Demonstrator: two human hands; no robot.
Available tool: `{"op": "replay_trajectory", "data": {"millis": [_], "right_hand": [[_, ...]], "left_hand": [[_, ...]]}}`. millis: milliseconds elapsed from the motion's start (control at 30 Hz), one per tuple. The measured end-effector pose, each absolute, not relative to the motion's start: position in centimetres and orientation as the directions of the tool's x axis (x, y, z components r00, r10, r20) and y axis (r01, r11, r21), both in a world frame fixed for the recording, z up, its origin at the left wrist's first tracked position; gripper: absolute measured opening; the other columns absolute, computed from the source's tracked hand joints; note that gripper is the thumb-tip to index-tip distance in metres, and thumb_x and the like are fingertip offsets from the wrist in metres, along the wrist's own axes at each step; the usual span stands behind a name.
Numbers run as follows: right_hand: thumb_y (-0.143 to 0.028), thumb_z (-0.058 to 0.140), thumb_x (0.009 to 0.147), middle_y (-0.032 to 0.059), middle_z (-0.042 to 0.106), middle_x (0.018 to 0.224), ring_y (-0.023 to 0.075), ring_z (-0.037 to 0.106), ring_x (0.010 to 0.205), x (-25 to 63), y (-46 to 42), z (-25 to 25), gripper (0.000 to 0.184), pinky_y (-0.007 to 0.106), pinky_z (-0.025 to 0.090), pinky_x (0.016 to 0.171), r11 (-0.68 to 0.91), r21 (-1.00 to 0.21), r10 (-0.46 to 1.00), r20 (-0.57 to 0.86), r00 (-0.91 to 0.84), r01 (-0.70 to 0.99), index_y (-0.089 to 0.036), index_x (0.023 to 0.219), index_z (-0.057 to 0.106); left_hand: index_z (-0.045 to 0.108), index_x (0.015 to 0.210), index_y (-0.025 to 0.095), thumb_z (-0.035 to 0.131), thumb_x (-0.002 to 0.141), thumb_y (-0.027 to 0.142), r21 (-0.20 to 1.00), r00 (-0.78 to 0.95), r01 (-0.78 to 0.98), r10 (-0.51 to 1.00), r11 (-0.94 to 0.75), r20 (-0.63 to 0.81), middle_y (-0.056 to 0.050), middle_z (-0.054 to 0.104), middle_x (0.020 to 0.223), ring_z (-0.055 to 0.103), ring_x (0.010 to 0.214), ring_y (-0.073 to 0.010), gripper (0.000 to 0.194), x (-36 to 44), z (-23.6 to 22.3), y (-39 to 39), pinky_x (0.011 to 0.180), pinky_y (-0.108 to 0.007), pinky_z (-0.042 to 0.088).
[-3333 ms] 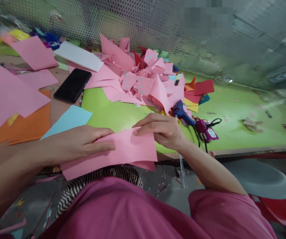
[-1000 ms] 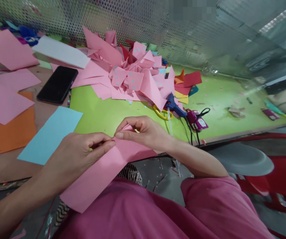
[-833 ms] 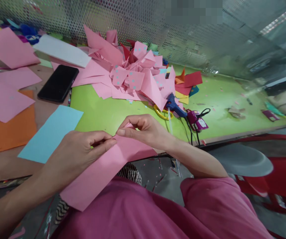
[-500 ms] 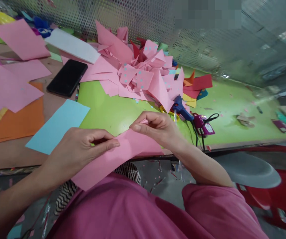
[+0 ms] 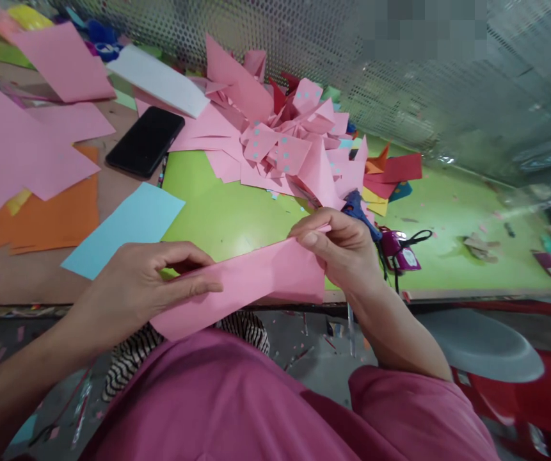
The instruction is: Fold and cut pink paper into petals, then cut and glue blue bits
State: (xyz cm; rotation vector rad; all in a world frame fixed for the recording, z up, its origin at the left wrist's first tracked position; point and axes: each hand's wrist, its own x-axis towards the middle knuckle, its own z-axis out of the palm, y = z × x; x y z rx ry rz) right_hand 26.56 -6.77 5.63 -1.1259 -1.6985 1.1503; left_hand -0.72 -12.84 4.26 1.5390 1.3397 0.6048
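Observation:
A strip of pink paper (image 5: 251,282) stretches between my two hands, just over the table's front edge. My left hand (image 5: 160,275) pinches its upper edge near the left end, thumb in front and fingers behind. At the right end my right hand (image 5: 337,246) grips the top edge between thumb and fingers, where a small folded bit sticks out. The sheet slants, its right side higher than its left. Beyond it lies a heap of cut and folded pink paper (image 5: 299,153), some pieces with blue dots. A light blue sheet (image 5: 126,227) rests beside my left hand.
A black phone (image 5: 145,141) lies at the left among pink sheets (image 5: 20,141) and orange paper (image 5: 59,218). A blue glue gun (image 5: 359,208) and a purple box with black cord (image 5: 400,250) sit right of my right hand. A grey stool (image 5: 486,346) stands below the table.
My right hand has moved right and slightly down along the paper's upper edge, away from my left hand. The strip is now stretched out flatter. The view has shifted a little.

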Motion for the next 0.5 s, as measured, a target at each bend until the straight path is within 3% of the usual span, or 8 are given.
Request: {"op": "replay_trajectory", "data": {"millis": [333, 500], "right_hand": [[-0.062, 0.080, 0.077, -0.0010, 0.069, 0.073, 0.0149, 0.062, 0.067, 27.10, -6.70, 4.97, 0.038, 0.032, 0.050, 0.062, 0.238, -0.923, 0.951, 0.159, -0.265, 0.302, -0.025, 0.076, 0.069], [-0.059, 0.080, 0.078, -0.0011, 0.069, 0.075, 0.0124, 0.056, 0.063, 27.04, -6.82, 4.82, 0.036, 0.028, 0.043, 0.056, 0.223, -0.934, 0.954, 0.151, -0.259, 0.279, -0.024, 0.077, 0.069]], "left_hand": [[0.081, 0.087, 0.029, 0.069, 0.085, 0.061, 0.888, 0.228, 0.455, 0.956, 0.061, -0.182, 0.005, 0.077, 0.079, 0.065, 0.069, -0.0134, 0.034, -0.88, 4.44, -13.29, 0.064, -0.019, 0.048], [0.079, 0.083, 0.028, 0.067, 0.086, 0.062, 0.877, 0.213, 0.478, 0.964, 0.041, -0.161, 0.006, 0.078, 0.082, 0.064, 0.071, -0.0129, 0.036, -0.84, 4.34, -13.48, 0.062, -0.020, 0.044]]}}
